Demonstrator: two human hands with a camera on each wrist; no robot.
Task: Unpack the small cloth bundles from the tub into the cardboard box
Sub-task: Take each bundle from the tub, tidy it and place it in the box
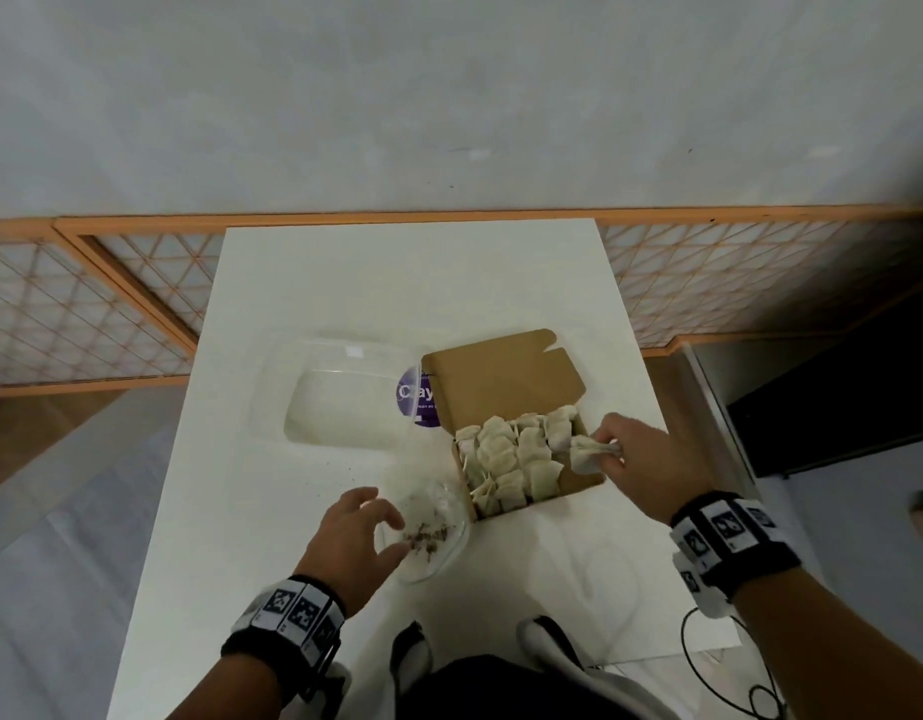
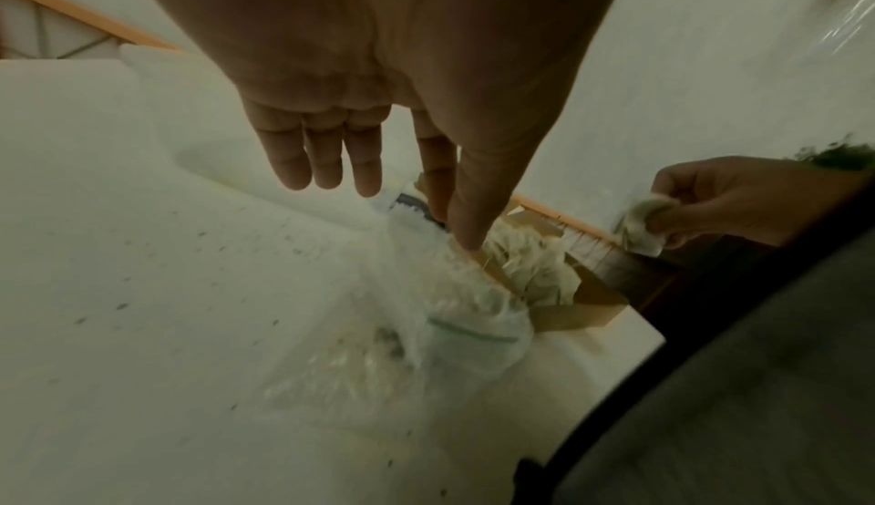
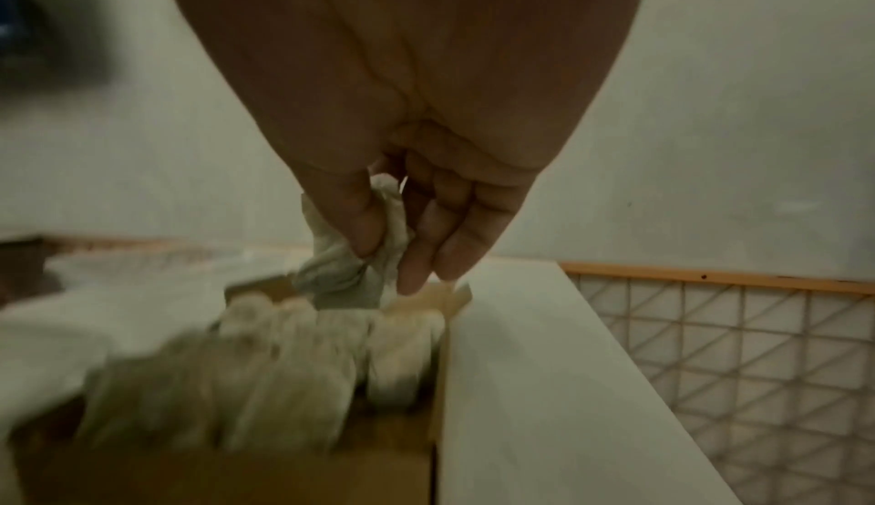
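Now lower the cloth bundle [image 1: 586, 452], pinched in right hand [image 1: 641, 462] fingers [image 3: 416, 247], into the gap at the cardboard box [image 1: 579, 485] right edge; release low, w/o crushing neighbours; left hand [image 1: 353, 537], fingers relaxed & spread, beside near-empty tub [image 1: 451, 543] on desk [image 1: 293, 283].

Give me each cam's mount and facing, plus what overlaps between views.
Head: worn on the head, looks forward and down at the table, cardboard box and clear tub; both forearms, left hand and right hand show.
Left wrist: looks along the open left hand toward the box; palm and fingers show.
Right wrist: looks along the right hand into the box; fingers pinch a cloth bundle.
Shared: all three show the box and that bundle.
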